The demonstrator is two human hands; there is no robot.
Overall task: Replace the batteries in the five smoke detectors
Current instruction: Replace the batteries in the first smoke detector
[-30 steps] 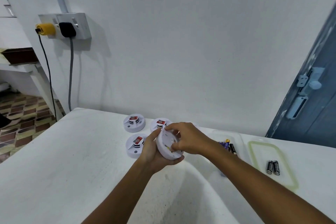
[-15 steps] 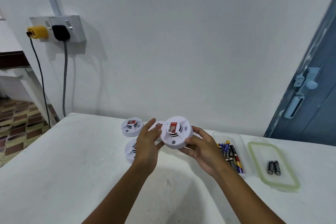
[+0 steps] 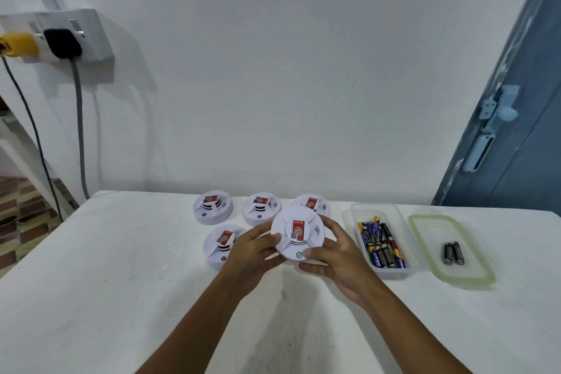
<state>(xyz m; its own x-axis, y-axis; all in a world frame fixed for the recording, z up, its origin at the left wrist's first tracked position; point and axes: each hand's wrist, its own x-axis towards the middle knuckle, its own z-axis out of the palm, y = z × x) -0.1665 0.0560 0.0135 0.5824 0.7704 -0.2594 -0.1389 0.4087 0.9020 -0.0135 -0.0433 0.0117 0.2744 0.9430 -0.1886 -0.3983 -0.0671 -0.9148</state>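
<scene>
On the wall far to the left of the hands, a socket plate (image 3: 57, 35) carries a yellow plug (image 3: 18, 45) and a black plug (image 3: 62, 43), each with a cable hanging down.

Five smoke detectors are in view, all round, white and showing their red-labelled faces. Four lie flat on the white tabletop (image 3: 91, 282), faces up: one just left of the left hand (image 3: 222, 245), partly hidden by its fingers, and three in a row beyond the hands, the left one (image 3: 213, 206), the middle one (image 3: 261, 208) and the right one (image 3: 312, 205), the last partly covered by the held unit.

The fifth detector (image 3: 298, 234) is held above the tabletop between both hands, its face tilted up toward the camera, its small round button at the near edge. Being a disc, it has no long axis. The left hand (image 3: 255, 255) pinches its left rim with curled fingers and thumb. The right hand (image 3: 335, 255) grips the right rim, thumb lying across the near edge by the button.

Right of the right hand stands a clear open container (image 3: 352, 218) holding a pile of batteries (image 3: 381, 244), too jumbled to count, mostly lying lengthwise away from the camera. Further right lies a green-rimmed lid (image 3: 425, 247) bearing two dark batteries (image 3: 453, 253), side by side and touching, long axes also running away from the camera.
</scene>
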